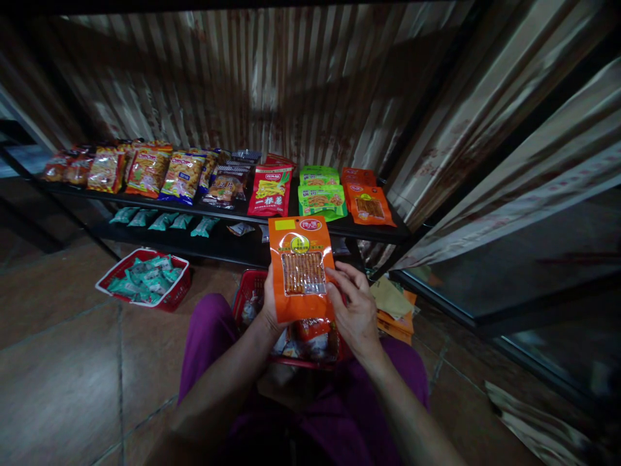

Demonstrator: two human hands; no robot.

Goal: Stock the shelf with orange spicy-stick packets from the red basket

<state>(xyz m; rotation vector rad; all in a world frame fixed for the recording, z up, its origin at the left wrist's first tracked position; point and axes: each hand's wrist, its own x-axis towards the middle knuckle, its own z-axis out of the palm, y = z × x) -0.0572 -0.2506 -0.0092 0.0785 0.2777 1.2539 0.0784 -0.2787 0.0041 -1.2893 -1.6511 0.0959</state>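
I hold an orange snack packet (pixel 301 266) with a clear window upright in front of me. My left hand (pixel 268 310) grips its lower left edge from behind. My right hand (pixel 353 309) pinches its right edge, thumb on the front. Under the packet sits a red basket (pixel 248 288) with more packets, between my knees. On the black shelf (pixel 334 228) ahead lie matching orange packets (pixel 369 206), green packets (pixel 321 197) and a red packet (pixel 270 189).
More snack bags (pixel 145 169) line the shelf's left part. Small teal packets (pixel 162 221) lie on the lower shelf. A second red basket (pixel 143 279) of teal packets stands on the tiled floor at left. Orange packets (pixel 395 310) lie on the floor at right. Corrugated metal wall behind.
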